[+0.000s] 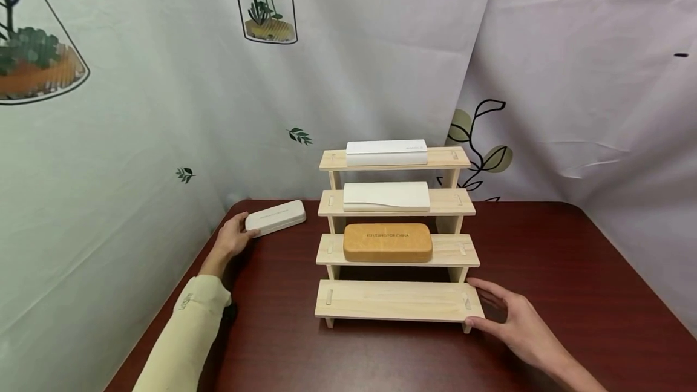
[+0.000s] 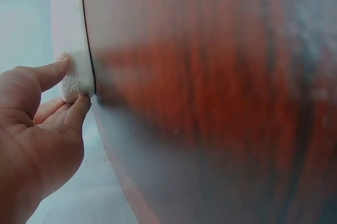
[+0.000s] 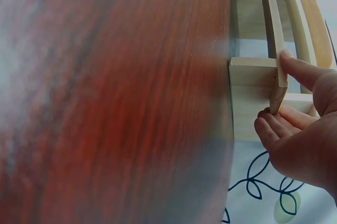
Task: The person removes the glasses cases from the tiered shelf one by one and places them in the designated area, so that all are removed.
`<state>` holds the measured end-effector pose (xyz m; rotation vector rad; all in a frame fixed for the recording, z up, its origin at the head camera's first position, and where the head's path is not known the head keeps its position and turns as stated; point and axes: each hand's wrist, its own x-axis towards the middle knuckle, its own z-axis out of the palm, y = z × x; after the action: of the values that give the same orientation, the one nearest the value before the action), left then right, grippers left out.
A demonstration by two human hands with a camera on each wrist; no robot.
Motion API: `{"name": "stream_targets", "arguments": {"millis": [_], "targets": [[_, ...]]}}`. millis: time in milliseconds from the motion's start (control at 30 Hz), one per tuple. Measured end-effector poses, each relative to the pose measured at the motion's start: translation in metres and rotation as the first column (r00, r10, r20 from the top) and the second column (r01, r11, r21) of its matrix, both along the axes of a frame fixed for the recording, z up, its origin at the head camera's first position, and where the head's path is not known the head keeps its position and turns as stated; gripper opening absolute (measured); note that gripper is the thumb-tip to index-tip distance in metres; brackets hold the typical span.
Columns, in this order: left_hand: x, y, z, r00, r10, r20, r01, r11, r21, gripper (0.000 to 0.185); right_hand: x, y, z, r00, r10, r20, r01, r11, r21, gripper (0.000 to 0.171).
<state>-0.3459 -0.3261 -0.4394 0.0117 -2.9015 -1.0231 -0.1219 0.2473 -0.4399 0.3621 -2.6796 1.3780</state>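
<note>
At the far left of the table, my left hand (image 1: 234,238) pinches the near end of a white glasses case (image 1: 276,218) lying at a slant. The left wrist view shows the thumb on one side of the case (image 2: 78,34) and fingertips at its end. My right hand (image 1: 520,325) holds the right end of the lowest step of a wooden tiered display stand (image 1: 397,299). In the right wrist view the thumb and fingers lie around the end of that board (image 3: 280,84). A tan glasses case (image 1: 388,242) sits on the step above.
Higher on the stand lie a white flap-front glasses case (image 1: 386,196) and, on the top step, a white box-shaped case (image 1: 386,153). The stand is on a dark red-brown table (image 1: 550,259). A pale printed curtain (image 1: 381,77) hangs behind the table and along its sides.
</note>
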Motion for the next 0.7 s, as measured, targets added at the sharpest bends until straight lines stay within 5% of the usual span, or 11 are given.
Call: {"name": "stream_targets", "arguments": {"millis": [700], "targets": [[-0.0013, 0.0013, 0.0043, 0.999, 0.029, 0.022, -0.029, 1.000, -0.007, 0.068, 0.0004, -0.0001, -0.0010, 1.000, -0.007, -0.015, 0.007, 1.000, 0.010, 0.068]]}}
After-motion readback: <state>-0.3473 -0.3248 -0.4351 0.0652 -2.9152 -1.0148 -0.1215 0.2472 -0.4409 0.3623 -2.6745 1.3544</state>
